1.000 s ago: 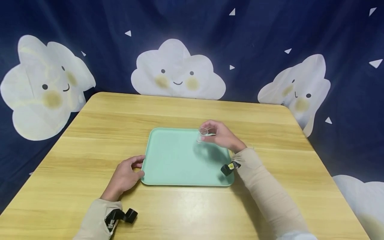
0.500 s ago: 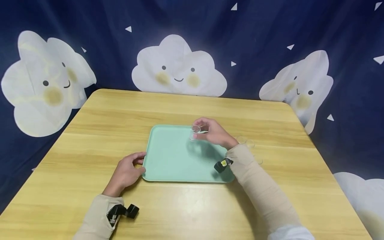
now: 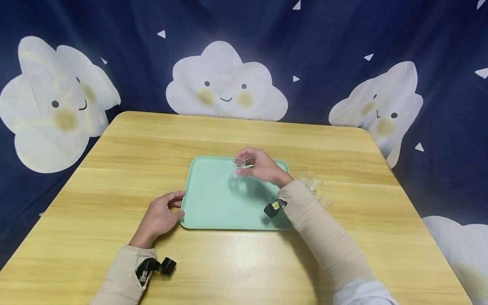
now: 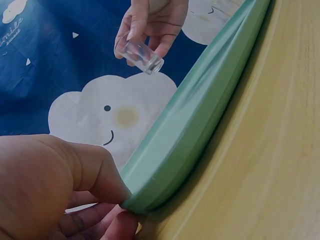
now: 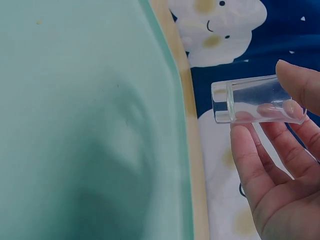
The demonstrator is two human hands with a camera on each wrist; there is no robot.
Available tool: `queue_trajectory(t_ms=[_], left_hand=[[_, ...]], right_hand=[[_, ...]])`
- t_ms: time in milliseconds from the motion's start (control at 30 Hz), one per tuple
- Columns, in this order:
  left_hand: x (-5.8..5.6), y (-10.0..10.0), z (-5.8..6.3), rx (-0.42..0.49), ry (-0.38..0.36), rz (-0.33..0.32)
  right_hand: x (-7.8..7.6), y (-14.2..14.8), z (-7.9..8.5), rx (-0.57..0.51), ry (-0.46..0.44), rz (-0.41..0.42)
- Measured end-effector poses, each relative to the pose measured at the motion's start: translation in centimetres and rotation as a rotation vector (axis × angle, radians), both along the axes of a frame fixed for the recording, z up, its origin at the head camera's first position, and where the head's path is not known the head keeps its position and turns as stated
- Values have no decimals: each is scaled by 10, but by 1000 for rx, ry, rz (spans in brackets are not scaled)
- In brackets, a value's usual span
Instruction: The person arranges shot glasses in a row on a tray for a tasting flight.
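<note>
A small clear shot glass (image 5: pixel 260 100) with a thick base is held upright between the thumb and fingers of my right hand (image 3: pixel 259 165). It hangs above the far part of a mint-green tray (image 3: pixel 217 199), apart from its surface. In the left wrist view the same shot glass (image 4: pixel 141 54) shows below the right fingers. My left hand (image 3: pixel 162 214) grips the tray's left edge, thumb at the rim and fingers against the side. Part of the tray's right side is hidden behind the right forearm.
Several clear glasses (image 3: pixel 317 180) stand on the wooden table (image 3: pixel 244 271) just right of the tray, partly hidden by the right sleeve. A dark blue curtain (image 3: pixel 316 34) with cloud prints hangs behind the table's far edge.
My right hand has carried the shot glass leftward over the tray. Clear glasses beside the tray have come into view from behind the right arm. The left hand keeps its hold on the tray.
</note>
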State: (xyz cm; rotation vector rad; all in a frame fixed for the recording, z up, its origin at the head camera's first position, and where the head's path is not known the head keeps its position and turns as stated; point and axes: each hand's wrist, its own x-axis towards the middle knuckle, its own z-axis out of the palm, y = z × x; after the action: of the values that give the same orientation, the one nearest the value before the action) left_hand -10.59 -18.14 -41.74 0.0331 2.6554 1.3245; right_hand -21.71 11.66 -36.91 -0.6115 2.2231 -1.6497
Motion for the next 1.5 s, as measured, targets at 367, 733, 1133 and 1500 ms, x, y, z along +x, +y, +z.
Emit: queue_trajectory(t_ms=[367, 733, 1133, 1500], left_hand=[[11, -1, -7, -2, -13, 20], [6, 1, -5, -14, 25, 12], [-3, 1, -1, -5, 37, 2], [2, 0, -3, 13, 32, 19]], right_hand=[[9, -16, -13, 21, -14, 2], [6, -27, -12, 25, -22, 10], [4, -45, -14, 10, -14, 50], [12, -67, -26, 59, -16, 42]])
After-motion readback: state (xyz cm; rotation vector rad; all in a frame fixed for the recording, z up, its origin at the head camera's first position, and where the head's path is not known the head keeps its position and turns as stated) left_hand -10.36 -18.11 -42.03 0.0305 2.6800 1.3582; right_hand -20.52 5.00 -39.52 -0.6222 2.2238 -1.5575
